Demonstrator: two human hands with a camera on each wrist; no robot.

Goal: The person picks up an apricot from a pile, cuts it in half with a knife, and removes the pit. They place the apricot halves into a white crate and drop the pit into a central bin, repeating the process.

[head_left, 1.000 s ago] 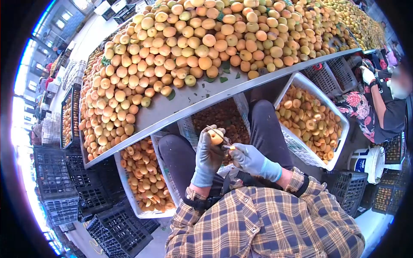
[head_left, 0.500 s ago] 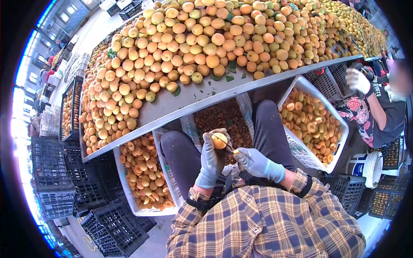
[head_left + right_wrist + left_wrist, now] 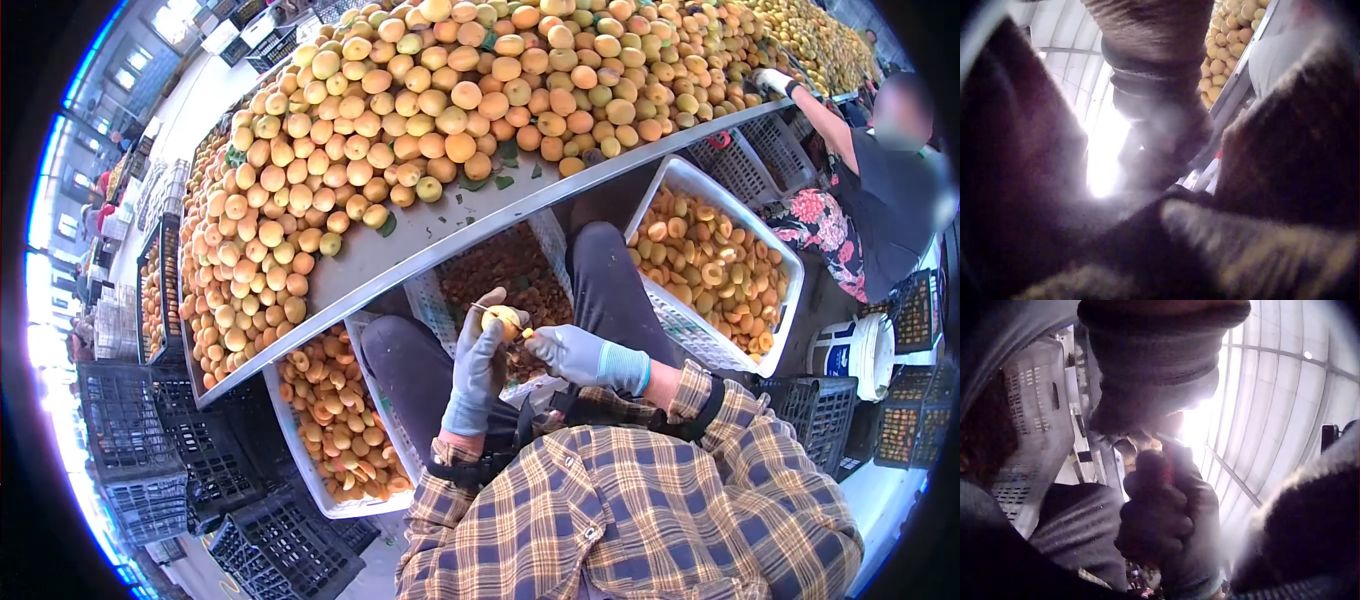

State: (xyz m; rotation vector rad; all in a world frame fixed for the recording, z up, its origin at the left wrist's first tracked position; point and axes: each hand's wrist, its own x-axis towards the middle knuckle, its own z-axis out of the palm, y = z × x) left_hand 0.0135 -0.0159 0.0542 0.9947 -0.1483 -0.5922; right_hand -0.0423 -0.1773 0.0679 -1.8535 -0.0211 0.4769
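Note:
My gloved left hand holds an apricot up between fingers and thumb, over the gap between the knees. Close at its right, my gloved right hand grips a small knife, its thin blade at the fruit and mostly hidden. A bit of red, apparently the handle, shows by the right hand's curled fingers in the left wrist view. Below both hands stands a crate of dark brownish pieces. The right wrist view is mostly dark sleeve and glove, so the fruit is hidden there.
A metal-edged table heaped with whole apricots slopes across the front. Crates of apricot halves stand at left and right. Black crates lie at lower left. Another person sits at right, beside a white bucket.
The apricot has turned in the left hand, and the knife's blade no longer lies plainly across its face. The person at right has stretched an arm out to the heap. The head view has shifted slightly.

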